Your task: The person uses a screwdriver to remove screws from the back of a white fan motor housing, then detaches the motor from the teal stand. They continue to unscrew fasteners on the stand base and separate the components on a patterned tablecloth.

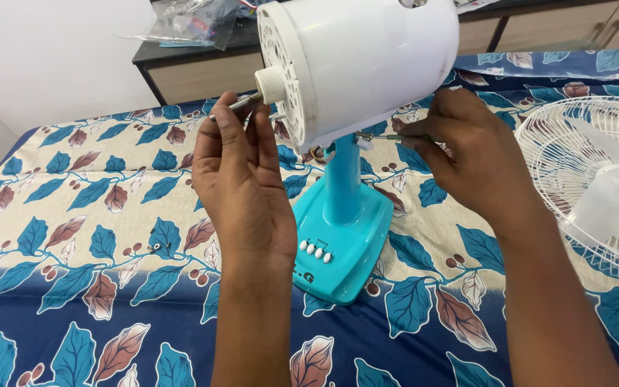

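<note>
Both guard and blade [603, 179] lie removed at right on the bedsheet [73, 236], while our left hand [241, 179] pinches the motor shaft [241, 102] and our right hand [478, 154] grips a thin screwdriver [385, 137] under the white motor housing [363, 61], still mounted on the turquoise stand [342, 222].

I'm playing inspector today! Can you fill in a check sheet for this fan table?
Surface: leaf-print cloth, blue and cream, covers it.
Job's things: white motor housing tilted on a turquoise stand with white buttons; metal shaft sticks out in front.
Clutter: white fan grille and blade lie at right; a small screw lies on the cloth.
Grippers: left hand pinches the shaft; right hand holds a thin tool under the housing.
Cables: nothing seen.
Surroundings: dark-topped cabinet with plastic bags; white wall.
</note>
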